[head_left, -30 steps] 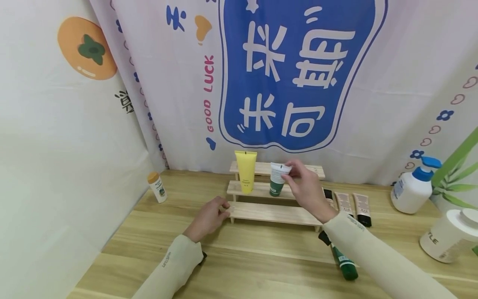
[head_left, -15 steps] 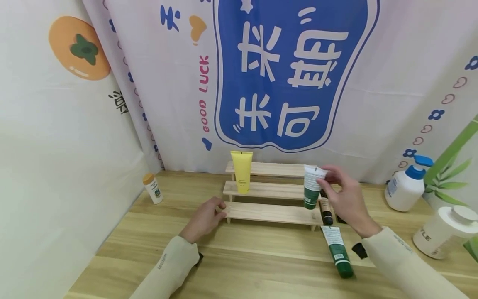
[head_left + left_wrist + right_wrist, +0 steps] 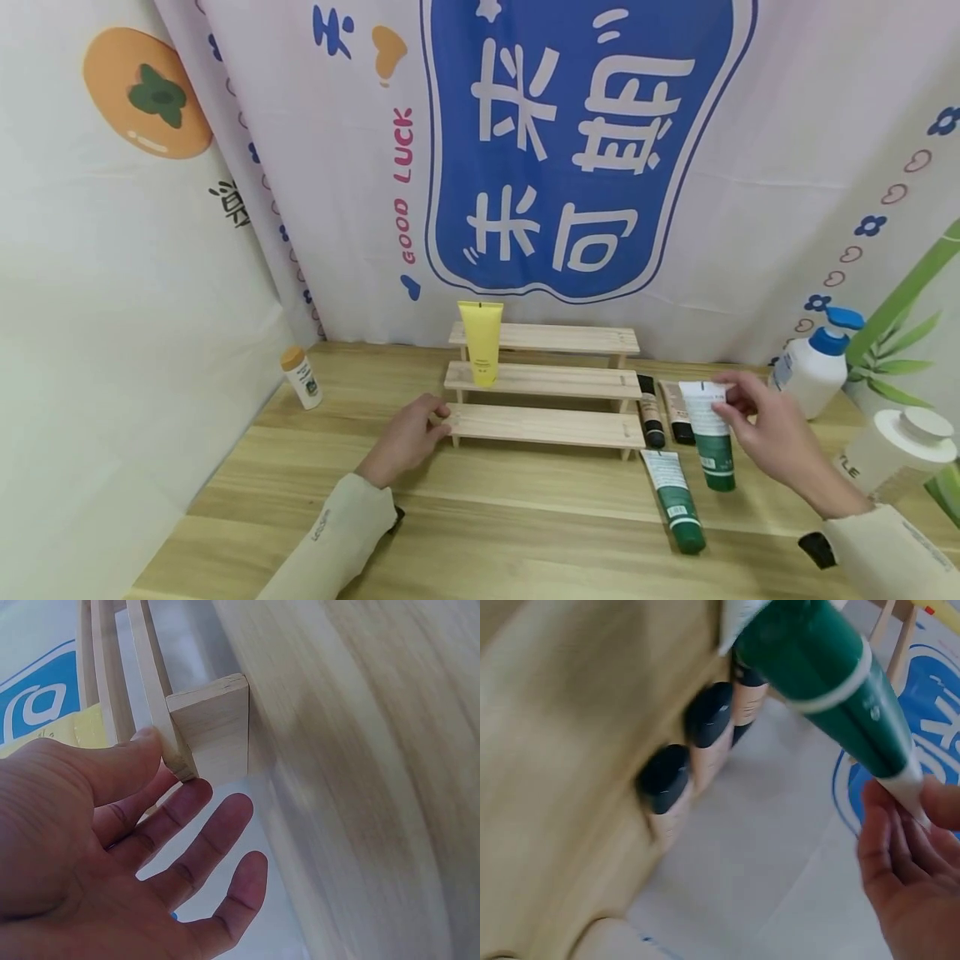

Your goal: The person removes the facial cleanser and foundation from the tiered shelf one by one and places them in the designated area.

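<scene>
While the left hand (image 3: 408, 433) steadied the stepped wooden rack (image 3: 547, 383) with relaxed fingers (image 3: 202, 847), the right hand (image 3: 776, 429) pinched a green-and-white tube (image 3: 711, 433) by its crimped end, cap down, just over the worktop (image 3: 525, 500).

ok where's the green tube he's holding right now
In the head view the green tube hangs pinched in the right hand, right of the wooden rack, beside another green tube lying flat.
</scene>
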Action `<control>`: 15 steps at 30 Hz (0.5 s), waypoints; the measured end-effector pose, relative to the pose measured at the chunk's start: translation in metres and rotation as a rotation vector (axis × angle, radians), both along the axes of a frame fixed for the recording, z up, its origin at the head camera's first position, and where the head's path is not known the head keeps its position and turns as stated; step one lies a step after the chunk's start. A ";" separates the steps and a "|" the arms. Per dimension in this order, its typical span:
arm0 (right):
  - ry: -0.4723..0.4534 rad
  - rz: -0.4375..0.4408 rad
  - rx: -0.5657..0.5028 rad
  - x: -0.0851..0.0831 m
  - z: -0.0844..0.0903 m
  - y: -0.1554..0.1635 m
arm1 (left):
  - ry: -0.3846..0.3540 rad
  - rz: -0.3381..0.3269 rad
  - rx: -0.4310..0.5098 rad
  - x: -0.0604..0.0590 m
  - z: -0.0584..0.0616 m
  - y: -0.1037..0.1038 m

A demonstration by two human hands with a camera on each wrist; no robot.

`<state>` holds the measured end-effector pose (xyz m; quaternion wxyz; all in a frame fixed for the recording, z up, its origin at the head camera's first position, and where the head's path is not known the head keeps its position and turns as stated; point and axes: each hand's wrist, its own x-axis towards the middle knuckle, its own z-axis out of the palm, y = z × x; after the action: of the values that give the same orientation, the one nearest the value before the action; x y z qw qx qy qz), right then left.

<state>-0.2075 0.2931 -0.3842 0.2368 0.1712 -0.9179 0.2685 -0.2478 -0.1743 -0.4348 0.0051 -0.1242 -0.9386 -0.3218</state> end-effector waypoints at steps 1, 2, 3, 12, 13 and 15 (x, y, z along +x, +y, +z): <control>-0.041 0.009 0.006 0.001 -0.003 0.003 | 0.001 0.001 -0.001 0.000 0.000 0.000; -0.080 0.016 0.010 0.002 -0.007 0.006 | 0.002 0.000 -0.001 0.000 0.000 0.000; -0.126 0.017 0.015 0.004 -0.010 0.009 | 0.002 -0.002 -0.002 0.000 0.000 0.000; -0.475 0.038 0.096 -0.002 -0.044 0.023 | -0.007 0.009 -0.007 0.000 0.002 0.001; -0.491 0.043 0.101 -0.003 -0.047 0.023 | -0.007 0.008 -0.007 0.000 0.002 0.001; -0.517 0.047 0.108 -0.006 -0.051 0.024 | -0.007 0.005 -0.009 0.001 0.002 0.001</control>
<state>-0.2140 0.3170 -0.4356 -0.0213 0.1306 -0.9567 0.2593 -0.2471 -0.1730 -0.4332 0.0020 -0.1207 -0.9403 -0.3182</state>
